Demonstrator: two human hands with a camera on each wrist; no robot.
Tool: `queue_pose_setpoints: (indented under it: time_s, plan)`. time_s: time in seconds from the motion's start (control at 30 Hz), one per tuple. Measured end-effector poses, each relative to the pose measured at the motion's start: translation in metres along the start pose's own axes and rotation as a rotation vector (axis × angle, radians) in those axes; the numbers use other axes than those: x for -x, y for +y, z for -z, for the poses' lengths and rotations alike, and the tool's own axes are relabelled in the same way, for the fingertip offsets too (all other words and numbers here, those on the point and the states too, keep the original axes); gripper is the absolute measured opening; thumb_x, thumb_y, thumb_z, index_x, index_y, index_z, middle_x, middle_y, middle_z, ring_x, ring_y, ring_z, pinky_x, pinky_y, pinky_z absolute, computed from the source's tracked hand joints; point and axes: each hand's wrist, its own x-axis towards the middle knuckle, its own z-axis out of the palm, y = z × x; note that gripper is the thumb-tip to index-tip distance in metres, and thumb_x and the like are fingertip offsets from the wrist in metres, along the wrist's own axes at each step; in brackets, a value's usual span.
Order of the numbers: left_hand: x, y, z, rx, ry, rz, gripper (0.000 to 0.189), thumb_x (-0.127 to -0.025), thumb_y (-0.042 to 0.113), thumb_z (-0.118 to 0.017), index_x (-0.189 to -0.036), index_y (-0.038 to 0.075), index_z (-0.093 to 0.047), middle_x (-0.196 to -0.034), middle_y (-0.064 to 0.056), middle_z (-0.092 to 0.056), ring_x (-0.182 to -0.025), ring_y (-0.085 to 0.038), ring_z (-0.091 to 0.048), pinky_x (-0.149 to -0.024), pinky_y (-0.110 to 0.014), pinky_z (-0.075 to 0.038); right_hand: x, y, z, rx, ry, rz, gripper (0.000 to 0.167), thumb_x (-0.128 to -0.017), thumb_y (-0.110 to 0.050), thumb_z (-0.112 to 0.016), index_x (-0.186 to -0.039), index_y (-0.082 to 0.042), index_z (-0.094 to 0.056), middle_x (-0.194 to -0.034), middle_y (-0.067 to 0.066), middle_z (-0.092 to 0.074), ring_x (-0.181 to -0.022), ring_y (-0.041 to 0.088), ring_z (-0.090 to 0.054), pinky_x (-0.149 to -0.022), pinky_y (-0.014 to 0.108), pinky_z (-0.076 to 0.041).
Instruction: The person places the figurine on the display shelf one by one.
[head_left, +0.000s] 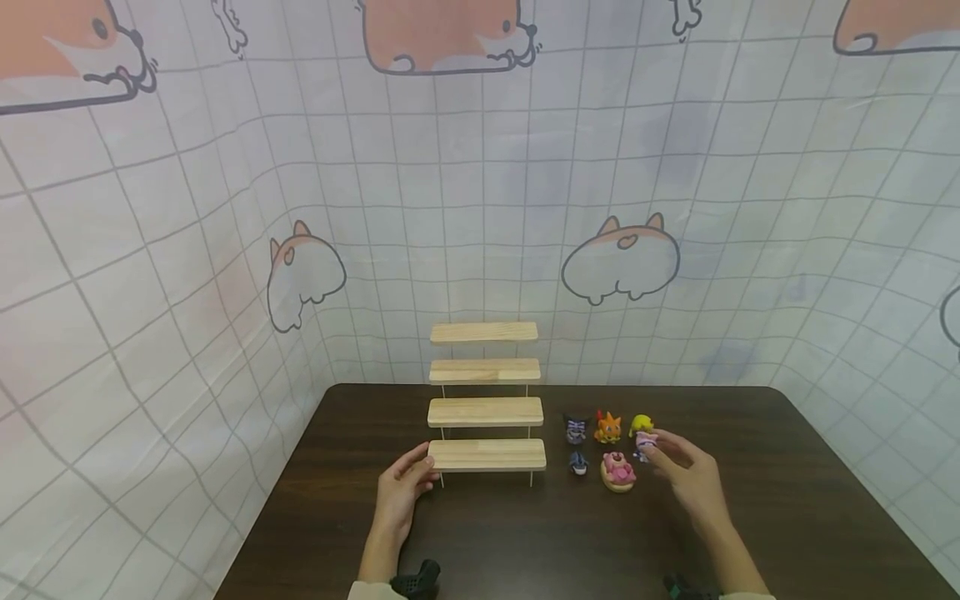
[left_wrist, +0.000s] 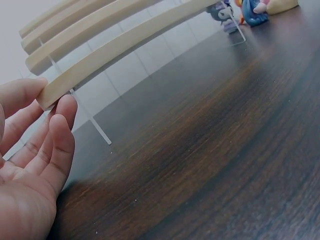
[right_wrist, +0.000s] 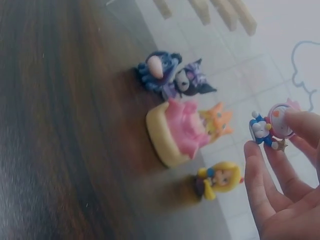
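A small pink, white and blue figurine (right_wrist: 261, 129) is pinched between the thumb and fingers of my right hand (head_left: 693, 483), raised above the table. My left hand (head_left: 399, 492) pinches the left end of a tiered wooden display stand (head_left: 487, 450) at its lowest board, thumb on top and fingers beneath in the left wrist view. Near the right hand stand a yellow-haired figurine (right_wrist: 220, 179), a pink bear figurine (head_left: 618, 472) in a cream base and an orange figurine (head_left: 608, 428). Closer to the stand are a dark purple figurine (head_left: 576, 430) and a blue one (head_left: 578, 463).
The dark wooden table (head_left: 540, 542) carries the stand left of centre, its boards stepping up towards the back on thin metal legs (left_wrist: 95, 122). A grid-patterned cloth (head_left: 487, 183) with cartoon dogs hangs behind and at both sides.
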Motion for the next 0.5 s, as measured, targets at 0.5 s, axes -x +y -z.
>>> queue_pose_setpoints:
  time_s: [0.5]
  plan:
    - [0.001, -0.001, 0.001, 0.003, -0.008, -0.009, 0.051, -0.096, 0.019, -0.073, -0.142, 0.002, -0.059, -0.092, 0.003, -0.075, -0.082, -0.009, -0.071, -0.073, -0.022, -0.057, 0.004, -0.036, -0.023, -0.009, -0.068, 0.054, 0.046, -0.097, -0.03, -0.072, -0.133, -0.002, -0.066, -0.129, 0.025, -0.065, -0.091, -0.002, -0.068, -0.08, 0.025, -0.06]
